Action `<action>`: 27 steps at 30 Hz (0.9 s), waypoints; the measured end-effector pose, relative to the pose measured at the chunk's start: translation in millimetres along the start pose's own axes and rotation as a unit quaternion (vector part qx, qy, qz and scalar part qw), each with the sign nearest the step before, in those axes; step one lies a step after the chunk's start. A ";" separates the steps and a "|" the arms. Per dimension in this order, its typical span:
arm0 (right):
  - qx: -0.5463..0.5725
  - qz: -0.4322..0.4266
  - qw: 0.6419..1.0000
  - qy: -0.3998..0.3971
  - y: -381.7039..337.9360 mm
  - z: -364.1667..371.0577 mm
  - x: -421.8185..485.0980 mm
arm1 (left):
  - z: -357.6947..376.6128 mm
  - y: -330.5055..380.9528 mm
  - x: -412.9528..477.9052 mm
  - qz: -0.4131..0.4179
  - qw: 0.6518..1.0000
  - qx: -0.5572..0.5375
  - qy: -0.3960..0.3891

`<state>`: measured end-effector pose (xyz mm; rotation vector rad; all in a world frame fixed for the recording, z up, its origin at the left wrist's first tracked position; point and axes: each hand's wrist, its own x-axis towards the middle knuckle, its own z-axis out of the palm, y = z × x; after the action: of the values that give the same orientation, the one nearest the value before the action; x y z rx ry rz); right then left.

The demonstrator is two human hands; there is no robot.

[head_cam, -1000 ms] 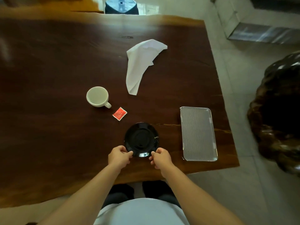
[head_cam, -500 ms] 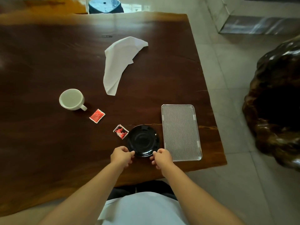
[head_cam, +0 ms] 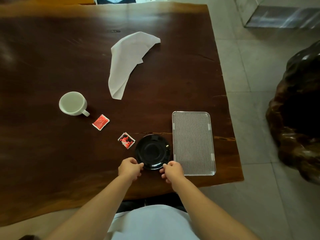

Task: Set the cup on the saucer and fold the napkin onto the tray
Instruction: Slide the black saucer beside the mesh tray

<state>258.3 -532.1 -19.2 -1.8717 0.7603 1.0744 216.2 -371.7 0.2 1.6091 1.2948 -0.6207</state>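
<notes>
Dark wooden table [head_cam: 52, 153] on pale tiled floor [head_cam: 259, 205].

Subject: one person, seen from above

Hands: left hand [head_cam: 129, 168] and right hand [head_cam: 173, 172], both bare, just below the centre of the frame

Arms: left forearm [head_cam: 97, 205] and right forearm [head_cam: 204, 201], uncovered along their whole visible length, from wrist to the lower edge of the frame

Torso: pale bluish-white top [head_cam: 152, 224] at lower centre, plain smooth fabric with a rounded outline; a fold or hem edge shows on its left side

Legs: dark legwear [head_cam: 131, 205] just above the top, two dark shapes parted by a narrow gap; fabric and cut cannot be told
</notes>
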 end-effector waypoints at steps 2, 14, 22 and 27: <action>0.006 0.004 1.000 -0.001 -0.4 -0.5 3.3 | 2.9 2.4 0.1 -0.005 1.000 0.004 -0.001; 0.043 0.017 0.999 0.001 -9.9 -9.0 20.9 | 10.0 15.5 10.7 -0.015 1.000 0.005 -0.009; 0.025 0.037 0.999 -0.004 -21.2 -7.5 23.1 | 14.0 15.6 18.6 -0.036 0.999 -0.015 -0.024; 0.002 0.022 1.000 -0.019 -26.4 -8.8 21.0 | 11.1 12.3 20.6 -0.037 0.999 -0.023 -0.031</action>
<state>292.4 -529.3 -25.7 -1.8347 0.7843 1.1317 236.0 -372.1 -17.3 1.4985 1.3182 -0.6763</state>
